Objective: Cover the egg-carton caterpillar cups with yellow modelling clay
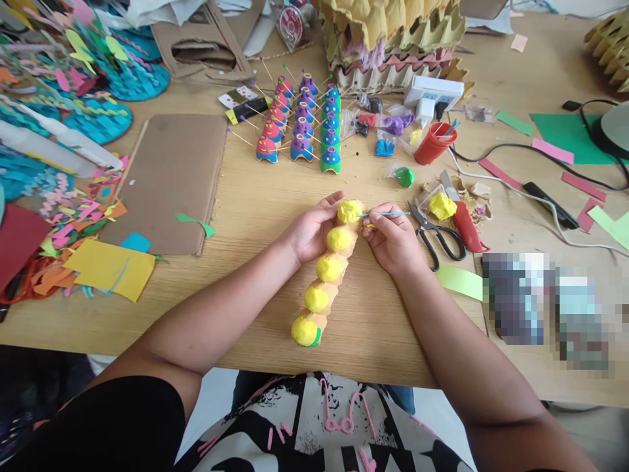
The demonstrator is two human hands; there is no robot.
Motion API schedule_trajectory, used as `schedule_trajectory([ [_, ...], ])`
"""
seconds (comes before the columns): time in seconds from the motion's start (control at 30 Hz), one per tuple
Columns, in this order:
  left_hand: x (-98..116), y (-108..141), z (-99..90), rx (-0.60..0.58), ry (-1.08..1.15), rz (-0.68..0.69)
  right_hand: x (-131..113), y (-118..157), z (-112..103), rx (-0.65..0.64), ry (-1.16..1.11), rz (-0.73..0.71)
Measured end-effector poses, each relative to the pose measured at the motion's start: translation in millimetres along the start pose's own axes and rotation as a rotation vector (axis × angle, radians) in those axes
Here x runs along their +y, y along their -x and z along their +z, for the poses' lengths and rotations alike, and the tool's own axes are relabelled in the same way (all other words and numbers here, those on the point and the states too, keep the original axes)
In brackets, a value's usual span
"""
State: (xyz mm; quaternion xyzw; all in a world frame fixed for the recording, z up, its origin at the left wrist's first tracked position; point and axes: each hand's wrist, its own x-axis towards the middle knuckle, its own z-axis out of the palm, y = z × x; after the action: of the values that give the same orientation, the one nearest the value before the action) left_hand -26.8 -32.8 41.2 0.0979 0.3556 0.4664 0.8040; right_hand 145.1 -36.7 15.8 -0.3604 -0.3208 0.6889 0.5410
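Note:
A strip of egg carton (348, 252) stands out from my hands toward me, its several bumps capped with yellow clay (328, 267). A dab of green clay (316, 337) sits on the nearest bump. At the far end, my left hand (314, 229) is closed around the strip's left side. My right hand (392, 237) pinches a thin blue stick (386, 214), whose tip meets the farthest yellow cap. A small bit of yellow shows at the right fingertips. Scissors (435, 233) and a lump of yellow clay (443, 206) lie right of that hand.
Three rows of painted carton caterpillars (302, 121) stand behind. A red cup (435, 144), a green clay lump (405, 176), a red-handled knife (466, 219) and a power strip (432, 92) are to the right. Cardboard (164, 183) and paper scraps (111, 265) lie left.

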Motion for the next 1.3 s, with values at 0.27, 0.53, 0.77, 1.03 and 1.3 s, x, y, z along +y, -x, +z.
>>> schedule_trajectory([
  [0.27,0.5,-0.3,0.2,0.022,0.015,-0.008,0.9,0.4,-0.1,-0.017,0.023,-0.006],
  [0.53,-0.1,-1.1,-0.7,0.013,0.026,-0.011,1.5,2.5,3.3,-0.008,0.021,-0.030],
  [0.77,-0.3,-2.1,-2.6,0.025,0.037,-0.038,4.1,3.0,5.6,0.048,0.012,-0.074],
  [1.03,1.1,0.3,-0.7,0.025,0.009,-0.041,6.1,1.5,6.5,0.129,0.073,-0.152],
  [1.3,2.3,-2.4,-5.8,0.035,0.055,-0.071,4.8,3.0,3.6,0.080,0.216,-0.196],
])
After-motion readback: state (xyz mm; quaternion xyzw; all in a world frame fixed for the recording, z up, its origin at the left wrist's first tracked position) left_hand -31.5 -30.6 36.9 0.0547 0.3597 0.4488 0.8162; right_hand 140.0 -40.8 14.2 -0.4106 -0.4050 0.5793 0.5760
